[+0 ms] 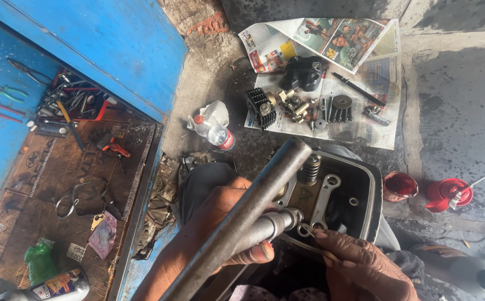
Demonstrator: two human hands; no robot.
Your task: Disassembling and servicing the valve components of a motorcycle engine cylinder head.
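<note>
Grimy concrete floor (454, 111), blue toolbox (86, 44) open. One newspaper (331, 61) with engine parts, two red caps (399, 185). Left hand (220, 223) grips steel tool (265, 226); right hand (365, 267) pinches ring on cylinder head (359, 195).

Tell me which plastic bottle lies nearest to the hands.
The clear bottle with the red cap, on the concrete floor; the green bottle and white bottle sit farther left.

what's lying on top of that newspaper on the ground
On the newspaper lie a finned black cylinder, a black casting, a gear and small fittings. The print underneath them is covered.
</note>
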